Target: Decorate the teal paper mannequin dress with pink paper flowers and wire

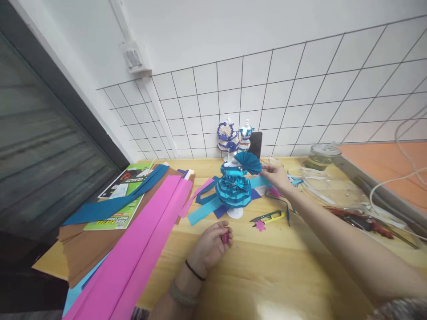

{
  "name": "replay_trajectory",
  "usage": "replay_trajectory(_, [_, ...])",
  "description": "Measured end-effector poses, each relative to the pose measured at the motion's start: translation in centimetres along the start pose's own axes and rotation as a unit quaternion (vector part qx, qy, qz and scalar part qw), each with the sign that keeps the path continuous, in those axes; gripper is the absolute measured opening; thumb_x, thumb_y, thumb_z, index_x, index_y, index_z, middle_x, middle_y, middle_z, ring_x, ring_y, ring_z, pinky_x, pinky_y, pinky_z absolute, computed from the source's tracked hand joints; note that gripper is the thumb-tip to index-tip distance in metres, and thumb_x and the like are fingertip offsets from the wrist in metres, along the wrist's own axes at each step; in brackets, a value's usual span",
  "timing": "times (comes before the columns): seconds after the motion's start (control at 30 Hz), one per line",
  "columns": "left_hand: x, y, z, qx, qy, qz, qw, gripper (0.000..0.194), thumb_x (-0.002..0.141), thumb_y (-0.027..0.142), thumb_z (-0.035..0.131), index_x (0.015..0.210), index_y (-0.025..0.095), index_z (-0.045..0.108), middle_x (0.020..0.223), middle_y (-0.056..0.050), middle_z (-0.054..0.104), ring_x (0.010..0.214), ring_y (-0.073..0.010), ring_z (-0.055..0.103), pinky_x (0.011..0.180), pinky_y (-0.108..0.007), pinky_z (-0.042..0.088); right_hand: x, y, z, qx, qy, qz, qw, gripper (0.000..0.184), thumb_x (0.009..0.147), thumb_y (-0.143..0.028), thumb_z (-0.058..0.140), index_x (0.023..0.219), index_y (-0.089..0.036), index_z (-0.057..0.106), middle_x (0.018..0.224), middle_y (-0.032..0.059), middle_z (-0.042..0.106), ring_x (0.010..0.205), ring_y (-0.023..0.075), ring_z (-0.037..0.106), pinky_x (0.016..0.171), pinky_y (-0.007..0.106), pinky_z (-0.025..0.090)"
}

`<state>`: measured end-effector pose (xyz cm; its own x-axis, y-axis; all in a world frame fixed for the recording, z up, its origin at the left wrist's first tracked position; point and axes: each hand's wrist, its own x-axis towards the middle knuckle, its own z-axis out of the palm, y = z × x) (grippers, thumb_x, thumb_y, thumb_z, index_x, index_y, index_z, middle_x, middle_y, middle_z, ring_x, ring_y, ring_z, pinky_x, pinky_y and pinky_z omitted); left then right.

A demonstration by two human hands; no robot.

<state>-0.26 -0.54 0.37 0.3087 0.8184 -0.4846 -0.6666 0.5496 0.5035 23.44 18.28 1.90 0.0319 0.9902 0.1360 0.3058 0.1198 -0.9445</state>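
Right hand (274,174) pinches the blue fan (247,163) atop the teal dress (234,189) – left hand (215,242), before it, grips something pink (225,238).

Right hand (273,175) out at blue pleated fan (247,162), fingertips at its edge, fan up against teal ruffled paper dress (234,189) on white stand (235,214). Left hand (215,242) low over table (267,275), fingers curled round small magenta piece (225,238). Yellow-green snips (275,216) right of stand, pink paper flower (260,226) touching them. Long pink strips (147,231) off left.

Left wrist (199,262) now: thin black band (195,270), thicker pale grey-green round bangle (183,295); right arm (347,249), speckled grey fuzzy sleeve (402,310).
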Motion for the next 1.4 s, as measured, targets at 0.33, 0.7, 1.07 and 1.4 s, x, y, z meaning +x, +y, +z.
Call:
replay_trajectory(0.33, [1.8, -2.8, 2.1, -0.095, -0.017, -0.045, 0.994, 0.019, 0.073, 0.001, 0.048, 0.087, 0.013, 0.053, 0.069, -0.003, 0.056, 0.058, -0.0074, 0.054, 0.054, -0.017, 0.043, -4.8, 1.3, -1.4, 0.167, 0.021, 0.099, 0.981, 0.026, 0.066, -0.030, 0.061, 0.088, -0.019, 0.057, 0.083, 0.0078, 0.066, 0.079, 0.0206, 0.062, 0.062, 0.033, 0.051])
replay_trajectory(0.7, [2.3, -4.3, 4.2, -0.123, -0.024, -0.025, 0.992, 0.008, 0.080, 0.014, 0.049, 0.079, 0.010, 0.056, 0.072, -0.005, 0.059, 0.063, -0.0094, 0.057, 0.060, -0.020, 0.046, -16.9, -3.6, 0.9, -0.010, -0.154, -0.125, 0.980, 0.019, 0.079, -0.029, 0.052, 0.091, -0.019, 0.062, 0.089, 0.0066, 0.065, 0.086, 0.0191, 0.059, 0.076, 0.035, 0.047])
replay_trajectory(1.07, [0.1, -4.4, 2.3, -0.081, 0.006, 0.015, 0.997, 0.015, 0.075, 0.000, 0.047, 0.080, 0.011, 0.056, 0.077, -0.007, 0.060, 0.073, -0.0106, 0.061, 0.072, -0.022, 0.050, -20.4, -3.3, -0.1, -0.128, -0.128, -0.238, 0.954, 0.022, 0.082, -0.023, 0.046, 0.097, -0.020, 0.063, 0.099, 0.0087, 0.061, 0.095, 0.0195, 0.056, 0.084, 0.035, 0.044])
replay_trajectory(1.4, [-2.4, -1.1, -2.7, -0.017, 0.082, 0.109, 0.991, 0.031, 0.069, -0.013, 0.041, 0.085, 0.011, 0.053, 0.081, -0.008, 0.060, 0.076, -0.0117, 0.063, 0.071, -0.022, 0.053, -22.2, 4.8, -12.6, -0.548, 0.038, -0.053, 0.834, 0.027, 0.080, -0.029, 0.041, 0.082, -0.016, 0.066, 0.092, 0.0144, 0.063, 0.091, 0.0292, 0.055, 0.076, 0.040, 0.041])
